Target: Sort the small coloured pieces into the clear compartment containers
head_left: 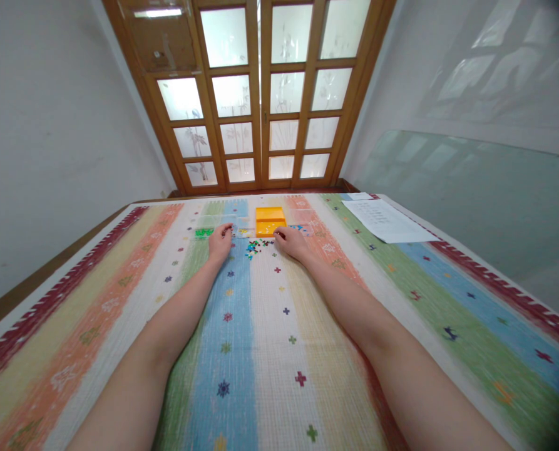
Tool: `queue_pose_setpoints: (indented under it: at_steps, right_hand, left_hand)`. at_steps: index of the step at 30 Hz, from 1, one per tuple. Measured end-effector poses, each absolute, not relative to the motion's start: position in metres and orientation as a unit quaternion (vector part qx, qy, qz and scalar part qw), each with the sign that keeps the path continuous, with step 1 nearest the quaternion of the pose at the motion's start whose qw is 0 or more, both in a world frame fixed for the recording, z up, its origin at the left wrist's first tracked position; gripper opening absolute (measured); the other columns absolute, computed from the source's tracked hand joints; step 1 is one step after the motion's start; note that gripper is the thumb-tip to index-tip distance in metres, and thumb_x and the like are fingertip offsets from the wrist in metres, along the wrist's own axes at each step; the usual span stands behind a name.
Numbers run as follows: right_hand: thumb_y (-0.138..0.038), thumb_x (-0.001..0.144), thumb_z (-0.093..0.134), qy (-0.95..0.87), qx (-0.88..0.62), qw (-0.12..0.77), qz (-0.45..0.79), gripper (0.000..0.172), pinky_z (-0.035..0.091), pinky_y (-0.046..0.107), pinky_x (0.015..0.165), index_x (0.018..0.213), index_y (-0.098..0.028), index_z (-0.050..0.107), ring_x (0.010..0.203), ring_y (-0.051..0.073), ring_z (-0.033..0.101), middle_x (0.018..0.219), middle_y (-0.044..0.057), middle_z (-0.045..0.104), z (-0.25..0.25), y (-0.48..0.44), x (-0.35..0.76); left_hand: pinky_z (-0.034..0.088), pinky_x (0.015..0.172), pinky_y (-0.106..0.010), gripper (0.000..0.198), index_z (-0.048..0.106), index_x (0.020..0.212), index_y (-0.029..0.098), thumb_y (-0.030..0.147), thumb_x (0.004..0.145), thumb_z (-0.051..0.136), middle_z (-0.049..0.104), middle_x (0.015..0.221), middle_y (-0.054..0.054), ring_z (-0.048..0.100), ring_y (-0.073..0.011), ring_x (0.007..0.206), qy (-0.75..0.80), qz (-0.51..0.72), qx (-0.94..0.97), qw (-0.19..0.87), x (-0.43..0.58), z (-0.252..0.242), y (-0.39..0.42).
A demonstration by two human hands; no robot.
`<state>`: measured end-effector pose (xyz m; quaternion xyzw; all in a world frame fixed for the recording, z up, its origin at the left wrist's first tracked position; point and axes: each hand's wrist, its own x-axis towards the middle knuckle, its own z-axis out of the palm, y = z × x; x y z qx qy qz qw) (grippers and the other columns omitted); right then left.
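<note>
Both my arms reach far across a striped cloth. My left hand (220,241) rests with its fingers curled by a clear tray (204,233) that holds green bits. My right hand (290,241) lies with its fingers bent just right of a small pile of coloured bits (255,247). An orange tray (270,220) stands behind the pile, between my hands. Whether either hand pinches a bit is too small to see.
The striped, patterned cloth (260,351) covers the whole surface. A white printed sheet (386,220) lies at the far right. Wooden glazed doors (260,94) stand behind, with white walls on both sides and a glass pane (471,200) leaning at the right.
</note>
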<state>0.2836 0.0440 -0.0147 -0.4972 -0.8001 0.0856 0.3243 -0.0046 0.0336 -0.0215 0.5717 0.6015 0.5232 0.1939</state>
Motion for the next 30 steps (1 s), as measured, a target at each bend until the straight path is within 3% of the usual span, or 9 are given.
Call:
queue_pose_setpoints:
  at_steps: [6, 17, 22, 25, 30]
  right_hand:
    - [-0.022, 0.099, 0.055, -0.802, -0.496, 0.321, 0.087, 0.020, 0.042, 0.028, 0.075, 0.098, -0.021, 0.075, 0.086, 0.021, 0.065, 0.095, 0.006, 0.077, -0.014, 0.044, 0.284]
    - [-0.021, 0.098, 0.056, -0.800, -0.501, 0.319, 0.086, 0.020, 0.042, 0.028, 0.075, 0.100, -0.022, 0.076, 0.086, 0.021, 0.066, 0.097, 0.006, 0.077, -0.012, 0.041, 0.284]
    - [-0.021, 0.099, 0.055, -0.801, -0.497, 0.322, 0.086, 0.021, 0.042, 0.027, 0.075, 0.100, -0.022, 0.076, 0.086, 0.021, 0.066, 0.096, 0.005, 0.077, -0.012, 0.041, 0.284]
    - [-0.022, 0.099, 0.055, -0.801, -0.499, 0.321, 0.084, 0.021, 0.042, 0.027, 0.074, 0.100, -0.022, 0.076, 0.086, 0.021, 0.066, 0.096, 0.006, 0.078, -0.013, 0.042, 0.284]
    - [-0.023, 0.099, 0.055, -0.800, -0.501, 0.320, 0.081, 0.021, 0.042, 0.028, 0.074, 0.099, -0.021, 0.076, 0.085, 0.020, 0.066, 0.095, 0.006, 0.078, -0.015, 0.043, 0.283]
  left_hand:
    - [0.058, 0.100, -0.038, 0.043, 0.074, 0.125, 0.017, 0.018, 0.094, 0.044, 0.077, 0.115, -0.009, 0.073, -0.0210, 0.103, 0.628, 0.528, 0.550, 0.158, -0.015, -0.028, 0.043]
    - [0.057, 0.096, -0.036, 0.051, 0.065, 0.139, 0.018, 0.017, 0.093, 0.043, 0.076, 0.115, -0.007, 0.072, -0.0186, 0.095, 0.641, 0.517, 0.543, 0.163, -0.018, -0.029, 0.044]
    - [0.059, 0.090, -0.037, 0.039, 0.073, 0.123, 0.020, 0.018, 0.093, 0.048, 0.075, 0.112, -0.008, 0.070, -0.0217, 0.097, 0.610, 0.497, 0.599, 0.145, -0.007, -0.022, 0.034]
    - [0.055, 0.097, -0.040, 0.031, 0.076, 0.109, 0.020, 0.018, 0.095, 0.049, 0.076, 0.109, -0.008, 0.068, -0.0236, 0.103, 0.564, 0.446, 0.687, 0.109, 0.002, -0.019, 0.026]
    - [0.050, 0.102, -0.043, 0.023, 0.077, 0.104, 0.022, 0.024, 0.097, 0.056, 0.074, 0.106, -0.008, 0.065, -0.0245, 0.106, 0.472, 0.341, 0.811, 0.055, 0.019, -0.013, 0.011]
